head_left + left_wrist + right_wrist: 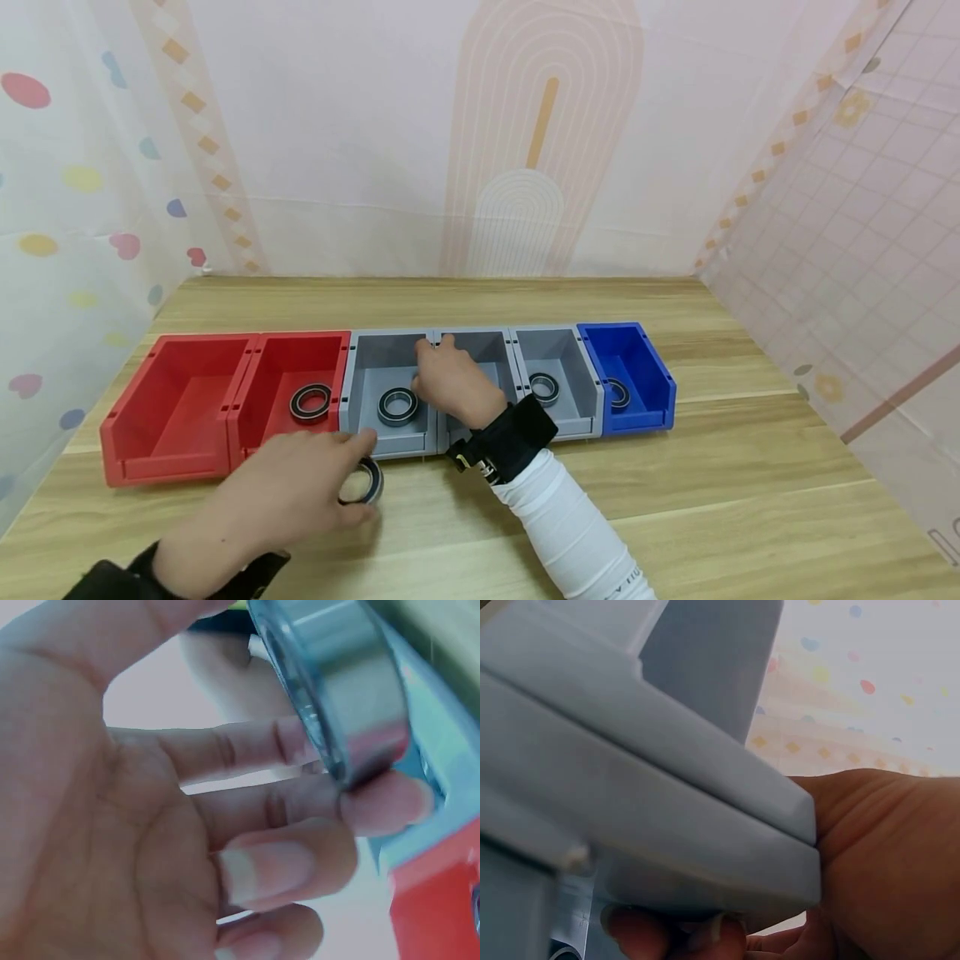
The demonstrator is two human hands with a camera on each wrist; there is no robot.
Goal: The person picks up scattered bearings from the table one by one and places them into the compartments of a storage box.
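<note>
My left hand (288, 483) pinches a ball bearing (372, 481) above the table, in front of the bins. In the left wrist view, the bearing's shiny outer ring (352, 682) lies against the fingertips. My right hand (457, 383) reaches over the divider between the left and middle grey bins. Its thumb and fingers straddle and grip the grey bin walls (667, 802). The inside of the middle grey bin (483, 350) is partly hidden by that hand. Another bearing (397, 407) lies in the left grey bin (386, 350).
Two red bins (183, 392) stand at the left of the row, with a bearing (310, 403) in the second. Bearings also lie in the right grey bin (555, 350) and the blue bin (626, 358). All stand on a wooden table (712, 500) before a patterned curtain.
</note>
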